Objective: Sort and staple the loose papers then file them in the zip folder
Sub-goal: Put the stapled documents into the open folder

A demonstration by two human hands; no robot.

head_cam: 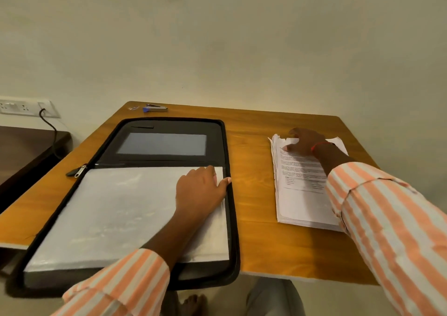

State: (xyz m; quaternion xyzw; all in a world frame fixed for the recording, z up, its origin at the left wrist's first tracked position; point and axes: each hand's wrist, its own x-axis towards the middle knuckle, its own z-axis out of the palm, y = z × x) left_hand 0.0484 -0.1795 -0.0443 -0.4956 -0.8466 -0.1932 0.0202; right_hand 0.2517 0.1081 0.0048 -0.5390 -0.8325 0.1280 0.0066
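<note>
A black zip folder [225, 146] lies open on the wooden table, with a stack of white sheets [116, 209] filling its near half. My left hand [200, 190] rests flat on the right side of those sheets, fingers near the folder's edge. To the right a stack of loose printed papers [302, 194] lies on the table. My right hand [304, 141] presses on the far end of that stack, fingers spread at its curled top corner. A small stapler [156, 107] sits at the table's far left edge, away from both hands.
The folder's zip pull [78, 170] hangs out on the left. A small item [133, 108] lies beside the stapler. A dark side surface [26, 151] stands left of the table, under a wall socket [24, 107] with a black cable. Bare tabletop [251, 194] separates folder and papers.
</note>
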